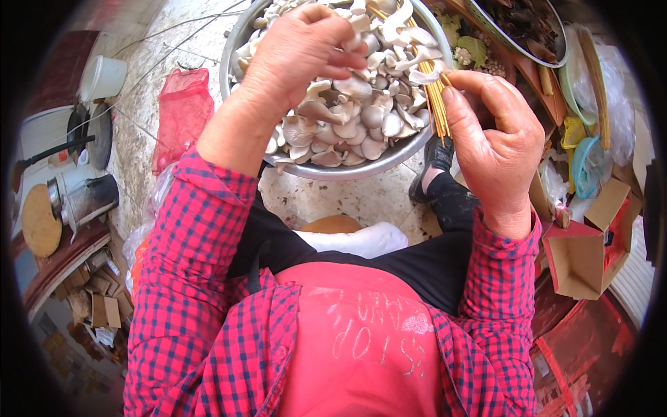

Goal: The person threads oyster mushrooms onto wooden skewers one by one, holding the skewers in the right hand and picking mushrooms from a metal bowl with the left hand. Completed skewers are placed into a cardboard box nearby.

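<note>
A wide metal basin (359,173) is heaped with pale grey oyster mushrooms (354,122). My left hand (307,54) hovers over the heap with bent fingers. Pale mushroom shows by its fingertips, but I cannot tell whether it is held. At the basin's right side, my right hand (495,125) pinches a thin wooden skewer (446,79) between thumb and forefinger. White mushroom pieces (428,76) lie along that skewer; how they are attached is partly hidden. A bundle of bare skewers (436,107) rests over the basin's right rim, just beside my right thumb.
Red mesh bag (182,117) lies on the floor at left, near a white bucket (104,78). Cauliflower pieces (462,56) and a colander of dark food (521,26) are upper right. Open cardboard boxes (578,255) stand at right. My shoe (439,156) is beside the basin.
</note>
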{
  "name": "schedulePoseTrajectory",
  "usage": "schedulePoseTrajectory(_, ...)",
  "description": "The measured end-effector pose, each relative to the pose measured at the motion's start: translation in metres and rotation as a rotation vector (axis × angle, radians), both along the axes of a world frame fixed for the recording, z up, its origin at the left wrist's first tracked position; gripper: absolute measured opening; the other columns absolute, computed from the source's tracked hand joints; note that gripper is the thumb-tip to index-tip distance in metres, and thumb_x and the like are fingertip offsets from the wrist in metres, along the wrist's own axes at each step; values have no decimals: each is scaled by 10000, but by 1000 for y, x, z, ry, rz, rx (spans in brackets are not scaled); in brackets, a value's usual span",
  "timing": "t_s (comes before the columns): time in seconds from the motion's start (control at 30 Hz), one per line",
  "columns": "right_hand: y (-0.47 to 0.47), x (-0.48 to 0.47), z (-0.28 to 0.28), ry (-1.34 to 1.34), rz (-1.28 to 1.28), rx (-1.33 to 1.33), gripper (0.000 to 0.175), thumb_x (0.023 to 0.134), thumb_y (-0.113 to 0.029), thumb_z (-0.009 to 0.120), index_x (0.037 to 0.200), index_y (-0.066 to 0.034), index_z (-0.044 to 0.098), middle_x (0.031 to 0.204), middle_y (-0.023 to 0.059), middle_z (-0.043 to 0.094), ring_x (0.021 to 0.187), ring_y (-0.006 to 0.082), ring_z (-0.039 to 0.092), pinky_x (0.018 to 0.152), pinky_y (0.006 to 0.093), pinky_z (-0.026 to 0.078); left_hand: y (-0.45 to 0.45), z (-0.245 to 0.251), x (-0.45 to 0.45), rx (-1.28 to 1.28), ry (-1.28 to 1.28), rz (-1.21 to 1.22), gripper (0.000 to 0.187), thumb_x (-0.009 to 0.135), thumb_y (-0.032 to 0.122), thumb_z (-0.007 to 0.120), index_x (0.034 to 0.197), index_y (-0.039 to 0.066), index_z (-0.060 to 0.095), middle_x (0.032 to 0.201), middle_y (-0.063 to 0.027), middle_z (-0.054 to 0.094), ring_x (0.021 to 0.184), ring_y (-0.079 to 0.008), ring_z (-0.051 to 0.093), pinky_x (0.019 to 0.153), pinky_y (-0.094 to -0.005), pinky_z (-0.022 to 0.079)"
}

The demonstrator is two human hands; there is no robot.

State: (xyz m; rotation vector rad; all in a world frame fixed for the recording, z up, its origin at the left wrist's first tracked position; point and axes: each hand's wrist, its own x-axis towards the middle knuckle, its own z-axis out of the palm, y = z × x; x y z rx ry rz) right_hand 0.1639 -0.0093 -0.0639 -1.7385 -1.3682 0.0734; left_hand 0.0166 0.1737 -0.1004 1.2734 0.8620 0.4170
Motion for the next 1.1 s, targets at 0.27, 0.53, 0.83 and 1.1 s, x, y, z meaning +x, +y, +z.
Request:
schedulePoseTrajectory(0.27,3,-2,-4,-23,53,-101,141,840,-35,744,981,-40,741,833,110,699,711,238,684,655,316,541,21,1,-25,-191,-374,230,135,941,126,651,1063,66,647,996,-100,712,934,-232,713,779,-351,590)
schedulePoseTrajectory(0.53,4,-9,1,8,74,-120,129,840,-11,741,968,-31,735,790,99,664,679,214,637,633,305,504,29,-11,-26,-240,-562,342,150,949,76,653,1093,41,632,977,-110,699,889,-248,740,736,-356,620)
schedulePoseTrajectory(0.83,2,-7,1,2,89,-125,138,826,1,744,960,-24,733,781,102,659,669,223,624,624,309,497,27,5,-29,-248,-556,447,208,938,49,661,1131,4,595,1011,-131,692,931,-278,740,796,-367,628)
schedulePoseTrajectory(1.1,0,-6,2,-46,73,-136,149,816,15,739,957,-30,733,779,105,665,677,237,640,627,315,507,26,6,-32,-156,-424,318,215,920,58,699,1112,31,607,971,-124,721,908,-267,747,802,-354,623)
